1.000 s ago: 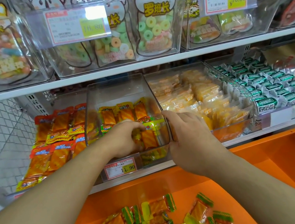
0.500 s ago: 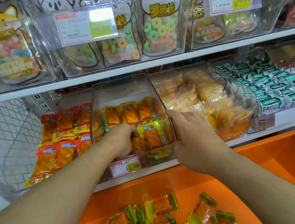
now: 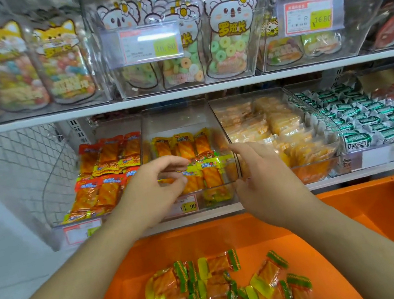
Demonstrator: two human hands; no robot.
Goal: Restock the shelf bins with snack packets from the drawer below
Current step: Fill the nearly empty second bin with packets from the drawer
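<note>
Above the orange drawer (image 3: 374, 218) of green-and-orange snack packets (image 3: 214, 292), both hands, left hand (image 3: 156, 192) and right hand (image 3: 263, 177), hover loosely spread, holding nothing, at the clear plastic bin (image 3: 185, 117); a careless reach could knock it crooked

A price tag (image 3: 187, 206) on the front of a clear middle-shelf bin (image 3: 185, 114) reads "1.90", its first digit hidden by a hand. Upper-shelf tags (image 3: 307, 16) show "16.80". Koala-shaped candy bags (image 3: 230, 36) carry the characters "罗班长". Green-and-white packets (image 3: 356, 142) read "好吃点". Smaller print is illegible.
</note>
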